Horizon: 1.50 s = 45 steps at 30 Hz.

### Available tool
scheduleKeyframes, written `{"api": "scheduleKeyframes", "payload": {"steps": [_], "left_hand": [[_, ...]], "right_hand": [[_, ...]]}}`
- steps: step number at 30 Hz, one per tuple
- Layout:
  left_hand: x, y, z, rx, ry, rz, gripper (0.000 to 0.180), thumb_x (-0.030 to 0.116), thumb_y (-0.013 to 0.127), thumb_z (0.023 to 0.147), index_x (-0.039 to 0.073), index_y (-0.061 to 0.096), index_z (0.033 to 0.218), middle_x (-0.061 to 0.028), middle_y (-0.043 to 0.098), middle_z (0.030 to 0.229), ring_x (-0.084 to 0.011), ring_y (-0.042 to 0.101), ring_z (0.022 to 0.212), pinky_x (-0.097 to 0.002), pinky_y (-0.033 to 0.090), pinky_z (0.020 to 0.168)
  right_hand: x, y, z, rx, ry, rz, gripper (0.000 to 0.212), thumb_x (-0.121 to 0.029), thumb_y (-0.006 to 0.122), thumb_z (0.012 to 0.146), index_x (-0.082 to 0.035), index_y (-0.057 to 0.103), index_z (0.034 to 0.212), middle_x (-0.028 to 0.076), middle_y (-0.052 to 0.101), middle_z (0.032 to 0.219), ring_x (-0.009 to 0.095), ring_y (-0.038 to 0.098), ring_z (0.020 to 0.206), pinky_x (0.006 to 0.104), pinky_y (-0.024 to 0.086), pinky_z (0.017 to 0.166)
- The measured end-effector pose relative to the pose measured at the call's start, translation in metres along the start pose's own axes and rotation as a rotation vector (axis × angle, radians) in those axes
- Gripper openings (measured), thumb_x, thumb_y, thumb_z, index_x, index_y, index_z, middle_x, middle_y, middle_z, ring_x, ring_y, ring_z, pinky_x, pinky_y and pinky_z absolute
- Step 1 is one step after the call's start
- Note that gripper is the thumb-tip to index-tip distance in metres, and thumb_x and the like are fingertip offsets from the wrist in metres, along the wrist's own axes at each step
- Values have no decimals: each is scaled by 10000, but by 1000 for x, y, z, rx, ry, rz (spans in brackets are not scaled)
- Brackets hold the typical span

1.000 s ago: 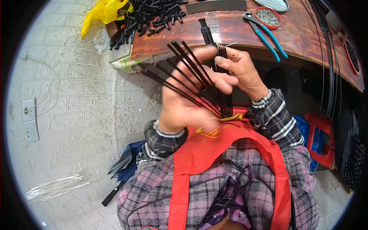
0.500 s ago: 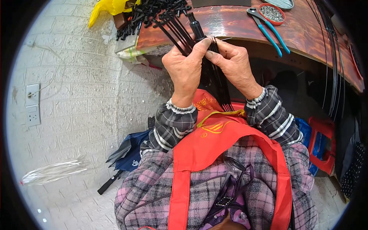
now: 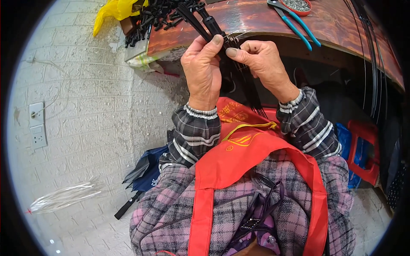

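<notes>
A black umbrella frame (image 3: 211, 24) is held up in front of the table edge, a thick tube at its top and thin ribs running down toward my lap. My left hand (image 3: 202, 74) grips it below the tube, thumb upright against it and a bundle of ribs fanning out above the fingers. On the other side my right hand (image 3: 270, 68) has its thumb and bent fingers closed at the ribs, near the joints. A thin light wire sticks out to the right just above that hand. The lower rib tips hang by my red apron (image 3: 222, 166).
Many black plastic parts (image 3: 160, 16) lie heaped on the wooden table (image 3: 252, 19) beside a yellow bag (image 3: 106, 17). Blue-handled pliers (image 3: 297, 27) and a red dish (image 3: 304, 10) of small metal pieces lie right. A folded umbrella (image 3: 147, 170) rests left; a red stool (image 3: 363, 149) stands right.
The table has shifted upward in view. My hands have moved slightly apart, and the right thumb has come away from the left one. The upper ribs are bunched closer together.
</notes>
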<state>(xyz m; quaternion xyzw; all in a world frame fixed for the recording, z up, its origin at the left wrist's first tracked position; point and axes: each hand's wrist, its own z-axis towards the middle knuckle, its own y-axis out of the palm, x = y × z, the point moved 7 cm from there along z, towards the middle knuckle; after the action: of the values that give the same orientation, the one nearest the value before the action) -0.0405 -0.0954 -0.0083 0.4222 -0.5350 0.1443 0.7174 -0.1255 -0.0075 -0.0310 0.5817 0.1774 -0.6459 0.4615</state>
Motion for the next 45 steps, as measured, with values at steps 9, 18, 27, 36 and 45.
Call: {"api": "scheduleKeyframes", "payload": {"steps": [9, 18, 27, 36, 45], "left_hand": [[2, 6, -2, -76, -41, -101, 171, 31, 539, 808, -35, 526, 964, -89, 585, 863, -175, 573, 795, -280, 452, 755], [5, 7, -4, -76, -62, -158, 157, 48, 528, 819, -35, 515, 951, -105, 581, 857, -214, 585, 791, -300, 465, 750], [11, 7, -3, -54, -42, -141, 146, 56, 524, 824, -32, 519, 941, -99, 581, 851, -205, 585, 784, -291, 465, 742], [8, 0, -3, -27, -70, -189, 142, 36, 535, 814, -13, 527, 947, -66, 576, 880, -143, 549, 819, -270, 433, 771], [4, -7, -7, -54, -75, -268, 185, 45, 536, 818, 5, 525, 998, -33, 564, 929, -118, 522, 878, -252, 401, 817]], "right_hand": [[8, 3, -1, -19, 180, -26, 327, -293, 682, 723, -72, 519, 545, -74, 399, 474, 6, 335, 381, 164, 231, 348], [-4, 7, 5, -67, 22, -81, 341, -270, 689, 719, -66, 504, 518, -80, 384, 471, -4, 315, 404, 165, 216, 368], [-14, 12, 10, -54, -93, -173, 359, -265, 697, 709, -63, 484, 501, -71, 390, 470, 5, 320, 391, 166, 219, 368], [-8, 12, 4, -93, 183, -4, 314, -287, 697, 705, -76, 521, 553, -70, 415, 493, 7, 344, 382, 155, 248, 342], [-6, 15, 1, -36, 178, -51, 305, -300, 660, 743, -68, 545, 582, -58, 457, 510, 0, 356, 377, 149, 247, 331]]}}
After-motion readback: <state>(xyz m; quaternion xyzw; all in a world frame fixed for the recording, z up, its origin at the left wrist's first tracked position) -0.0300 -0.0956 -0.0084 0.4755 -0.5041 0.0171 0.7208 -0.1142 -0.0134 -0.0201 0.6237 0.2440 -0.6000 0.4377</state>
